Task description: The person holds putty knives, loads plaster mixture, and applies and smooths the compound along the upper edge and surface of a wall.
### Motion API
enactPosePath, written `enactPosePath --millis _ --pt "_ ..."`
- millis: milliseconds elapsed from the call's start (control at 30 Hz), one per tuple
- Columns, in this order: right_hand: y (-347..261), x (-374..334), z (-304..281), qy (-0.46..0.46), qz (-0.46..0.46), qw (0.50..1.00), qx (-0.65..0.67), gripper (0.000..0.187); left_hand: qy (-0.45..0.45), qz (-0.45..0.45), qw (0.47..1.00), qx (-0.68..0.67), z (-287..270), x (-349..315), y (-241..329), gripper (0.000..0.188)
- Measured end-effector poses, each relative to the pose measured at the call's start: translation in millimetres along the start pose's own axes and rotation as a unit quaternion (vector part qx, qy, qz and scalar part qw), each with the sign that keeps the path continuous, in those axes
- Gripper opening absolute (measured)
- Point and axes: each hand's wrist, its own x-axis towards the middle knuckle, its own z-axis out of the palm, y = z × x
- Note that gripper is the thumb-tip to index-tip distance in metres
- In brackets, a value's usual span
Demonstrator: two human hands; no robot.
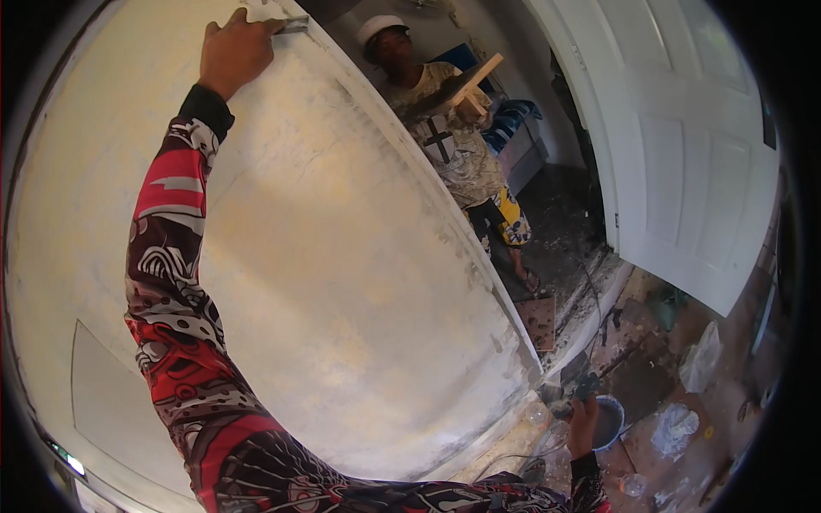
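My left hand [235, 56] is raised high against the cream, patchily coated wall [325, 256]. Its fingers close round a small flat-bladed scraper [293, 25], which reaches right toward the wall's edge by the doorway. Low on the right, my right hand [583, 425] is closed on a dark tool with a flat, greyish end [576, 376]; its exact kind is hard to make out. A bucket [609, 423] with a pale blue rim and grey contents stands just beside that hand.
In the doorway stands another person [453, 145] holding a wooden piece [475, 83]. A white panelled door [676, 154] hangs open at right. Clear plastic bags [675, 430] and debris lie on the dirty floor. A brown tile [537, 321] rests near the threshold.
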Motion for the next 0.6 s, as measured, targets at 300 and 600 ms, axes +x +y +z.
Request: enactPosePath --millis 300,600 --pt "6 9 -5 -0.02 -0.014 0.999 -0.032 0.025 -0.005 0.072 0.995 -0.075 -4 -37 29 0.036" --pt "0 3 -5 -0.003 0.001 0.999 -0.041 0.017 0.053 0.156 0.985 -0.041 -6 -26 -48 0.057"
